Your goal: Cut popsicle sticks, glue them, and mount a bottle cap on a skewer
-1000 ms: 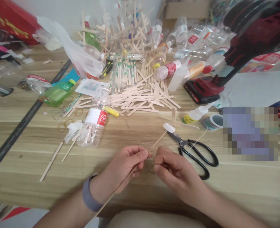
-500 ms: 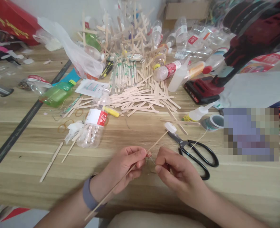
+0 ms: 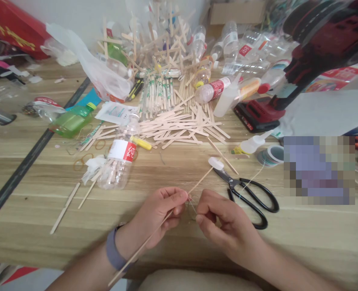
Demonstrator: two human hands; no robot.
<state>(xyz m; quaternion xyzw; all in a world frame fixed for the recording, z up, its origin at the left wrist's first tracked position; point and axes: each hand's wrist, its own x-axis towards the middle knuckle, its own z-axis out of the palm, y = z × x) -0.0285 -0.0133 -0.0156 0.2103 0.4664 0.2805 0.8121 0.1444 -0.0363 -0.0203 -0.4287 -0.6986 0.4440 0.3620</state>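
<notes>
A long thin wooden stick [image 3: 142, 247] runs diagonally through my left hand [image 3: 166, 210], pinched between thumb and fingers. Its upper end meets a small white piece [image 3: 216, 163] near the tip of the black-handled scissors [image 3: 234, 182]. My right hand [image 3: 224, 218] is closed just to the right, its thumb and index finger pinching a thin thread [image 3: 192, 205]. That thread stretches to the stick at my left fingertips. A spool [image 3: 270, 155] with a loose strand stands beyond the scissors.
A clear bottle holding sticks [image 3: 115, 165] stands left of centre. Flat wooden sticks [image 3: 172, 127] are heaped behind. A red power tool [image 3: 259, 113], a glue bottle [image 3: 251, 144] and a green bottle [image 3: 73, 120] are also on the table [image 3: 75, 250].
A thin stick that crossed beside the white piece no longer shows there. My right hand has shifted slightly left, still pinching the thread. My left hand keeps its hold on the stick.
</notes>
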